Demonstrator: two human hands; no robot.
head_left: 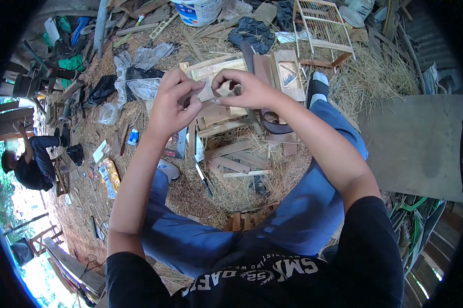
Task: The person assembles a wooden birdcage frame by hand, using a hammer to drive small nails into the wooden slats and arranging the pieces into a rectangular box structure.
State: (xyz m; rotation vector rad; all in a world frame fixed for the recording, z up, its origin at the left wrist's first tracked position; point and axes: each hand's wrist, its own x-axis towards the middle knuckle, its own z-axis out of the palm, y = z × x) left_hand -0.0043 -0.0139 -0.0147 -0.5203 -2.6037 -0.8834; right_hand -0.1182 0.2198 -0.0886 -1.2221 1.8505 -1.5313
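Observation:
Both hands are raised in front of me over a low wooden work frame (224, 126). Between them is a small greyish-tan piece with angular edges (206, 94); it looks thin, like folded paper or sandpaper, but I cannot make out its kind. My left hand (174, 100) pinches its left side between thumb and fingers. On the other side my right hand (247, 90) curls round, its thumb and index fingertips at the piece's right edge. The hands partly hide the wooden frame and a pale panel (236, 64) on it.
A wooden tray with small metal pieces (288, 74) lies right of the frame. Wood offcuts (231, 163) and a dark-handled knife (205, 179) lie on straw. A slatted wooden rack (321, 25) and a white bucket (196, 11) stand beyond. Another person (33, 164) sits far left.

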